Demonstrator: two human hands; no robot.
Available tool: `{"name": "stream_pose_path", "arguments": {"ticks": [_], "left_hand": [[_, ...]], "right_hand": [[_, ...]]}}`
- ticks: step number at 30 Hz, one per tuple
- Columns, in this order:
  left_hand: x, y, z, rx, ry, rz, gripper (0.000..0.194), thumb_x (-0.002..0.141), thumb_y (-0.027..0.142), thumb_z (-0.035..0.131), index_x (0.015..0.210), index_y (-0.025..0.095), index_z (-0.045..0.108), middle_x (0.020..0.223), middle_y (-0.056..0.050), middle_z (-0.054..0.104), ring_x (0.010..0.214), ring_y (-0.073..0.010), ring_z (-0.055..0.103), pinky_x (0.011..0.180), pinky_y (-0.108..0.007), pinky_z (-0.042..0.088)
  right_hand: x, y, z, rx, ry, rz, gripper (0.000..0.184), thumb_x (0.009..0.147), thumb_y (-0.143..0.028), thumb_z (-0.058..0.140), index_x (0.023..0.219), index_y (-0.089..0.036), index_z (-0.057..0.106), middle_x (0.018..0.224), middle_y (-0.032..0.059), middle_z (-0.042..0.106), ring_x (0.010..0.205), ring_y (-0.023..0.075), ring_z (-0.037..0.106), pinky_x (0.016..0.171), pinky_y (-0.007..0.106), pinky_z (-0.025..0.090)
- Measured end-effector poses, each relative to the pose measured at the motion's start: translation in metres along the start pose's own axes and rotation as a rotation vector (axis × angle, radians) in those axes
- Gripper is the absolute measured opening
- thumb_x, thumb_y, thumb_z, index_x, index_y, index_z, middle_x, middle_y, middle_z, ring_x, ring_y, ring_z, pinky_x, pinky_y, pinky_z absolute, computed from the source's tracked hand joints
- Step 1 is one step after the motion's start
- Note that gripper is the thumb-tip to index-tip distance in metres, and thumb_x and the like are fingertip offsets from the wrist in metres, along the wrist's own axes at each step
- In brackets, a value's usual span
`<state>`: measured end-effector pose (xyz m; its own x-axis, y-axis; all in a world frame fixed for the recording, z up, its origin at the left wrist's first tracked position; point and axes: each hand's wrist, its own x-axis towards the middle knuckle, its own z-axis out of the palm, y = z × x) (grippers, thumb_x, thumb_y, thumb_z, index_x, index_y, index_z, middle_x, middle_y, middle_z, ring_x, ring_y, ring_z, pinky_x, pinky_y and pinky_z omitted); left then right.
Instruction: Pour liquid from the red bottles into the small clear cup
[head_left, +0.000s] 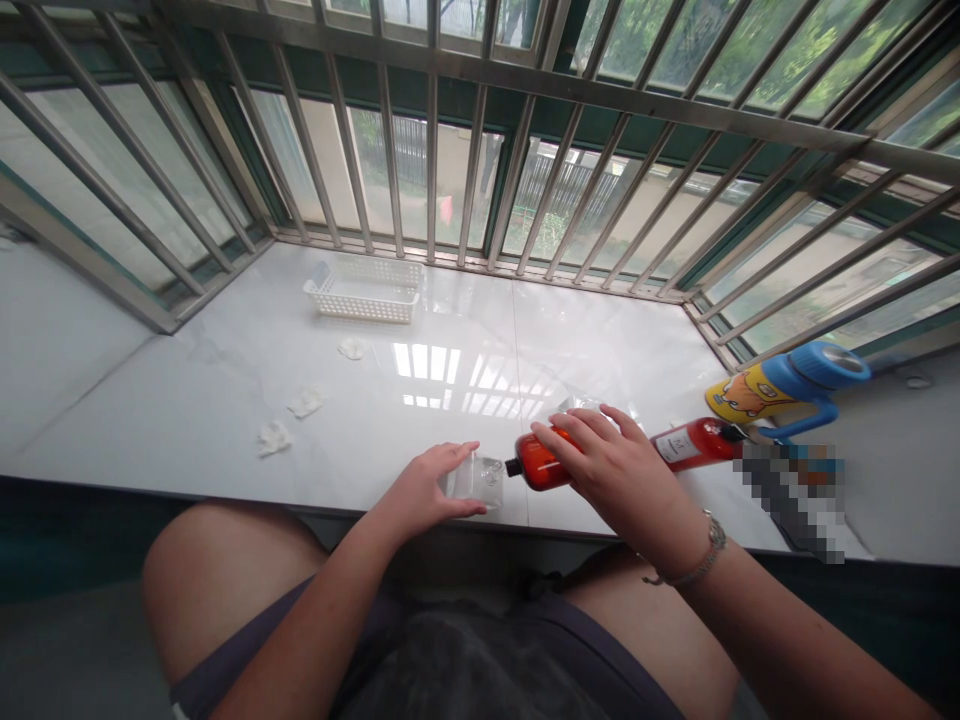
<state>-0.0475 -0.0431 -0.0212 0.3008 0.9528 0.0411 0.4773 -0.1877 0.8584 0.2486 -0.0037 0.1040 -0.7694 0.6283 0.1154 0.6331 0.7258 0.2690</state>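
Note:
My left hand (427,487) curls its thumb and fingers around a small clear plastic container (480,482) at the front edge of the white counter. Whether it is a cup or a box I cannot tell. A red-orange bottle (541,462) with a black tip lies tilted in my right hand (611,470), fingers wrapped over its top. Its tip points left, close beside the container's right side. Behind my right fingers shows part of another clear plastic item (581,402), mostly hidden. To the right of that hand is a second red bottle (697,445) with a white label.
A white perforated basket (365,300) stands at the back left. Several crumpled white tissues (305,402) lie on the counter (360,440). At right are a blue-and-yellow flask (780,382) and a blurred-out dark item (791,500). Metal bars (480,65) line the window behind.

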Motion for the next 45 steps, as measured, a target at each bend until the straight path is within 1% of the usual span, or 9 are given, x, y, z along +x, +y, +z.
{"name": "stream_pose_path", "arguments": {"ticks": [6,11,22,29,37,45], "left_hand": [[0.0,-0.001,0.001,-0.005,0.0,0.001,0.088,0.074,0.051,0.096,0.153,0.03,0.062,0.151,-0.008,0.068,0.139,-0.0329,0.064,0.124,-0.048,0.049],[0.0,-0.002,0.001,-0.002,-0.004,-0.005,0.089,0.074,0.051,0.096,0.153,0.03,0.061,0.152,-0.008,0.068,0.141,-0.0331,0.063,0.125,-0.048,0.047],[0.0,-0.003,0.001,-0.005,-0.001,0.004,0.089,0.074,0.052,0.096,0.153,0.031,0.062,0.151,-0.008,0.068,0.14,-0.034,0.063,0.125,-0.048,0.048],[0.001,-0.001,0.0,0.0,-0.008,0.0,0.089,0.074,0.053,0.095,0.153,0.031,0.062,0.151,-0.008,0.068,0.141,-0.0343,0.063,0.124,-0.049,0.048],[0.001,-0.003,0.001,0.0,-0.006,0.016,0.089,0.075,0.053,0.095,0.154,0.031,0.061,0.151,-0.008,0.068,0.14,-0.034,0.064,0.124,-0.049,0.048],[0.0,-0.002,0.001,-0.006,-0.005,0.006,0.089,0.074,0.052,0.095,0.154,0.031,0.061,0.152,-0.008,0.068,0.14,-0.0338,0.063,0.125,-0.048,0.048]], "right_hand": [[0.002,-0.001,-0.003,0.005,-0.016,0.001,0.057,0.098,-0.007,0.062,0.152,-0.025,0.055,0.143,0.0105,0.068,0.132,0.0319,0.06,0.118,0.054,0.036],[0.003,-0.001,-0.005,0.001,-0.001,-0.007,0.058,0.097,-0.006,0.061,0.152,-0.025,0.055,0.141,0.0105,0.068,0.132,0.0319,0.06,0.117,0.054,0.036],[0.003,-0.001,-0.005,-0.016,0.007,-0.018,0.06,0.096,-0.003,0.059,0.152,-0.024,0.055,0.141,0.0114,0.069,0.132,0.0326,0.06,0.117,0.054,0.037],[0.005,-0.001,-0.007,-0.029,-0.007,-0.023,0.059,0.097,-0.004,0.058,0.152,-0.024,0.055,0.141,0.0108,0.068,0.131,0.0331,0.06,0.117,0.055,0.037],[0.006,-0.002,-0.01,-0.023,0.011,-0.036,0.061,0.094,0.0,0.059,0.15,-0.024,0.056,0.139,0.011,0.07,0.13,0.0323,0.06,0.116,0.055,0.038],[0.008,-0.003,-0.012,-0.06,0.025,-0.047,0.057,0.096,-0.002,0.056,0.149,-0.024,0.055,0.138,0.0104,0.07,0.129,0.0321,0.06,0.115,0.054,0.037]]}}
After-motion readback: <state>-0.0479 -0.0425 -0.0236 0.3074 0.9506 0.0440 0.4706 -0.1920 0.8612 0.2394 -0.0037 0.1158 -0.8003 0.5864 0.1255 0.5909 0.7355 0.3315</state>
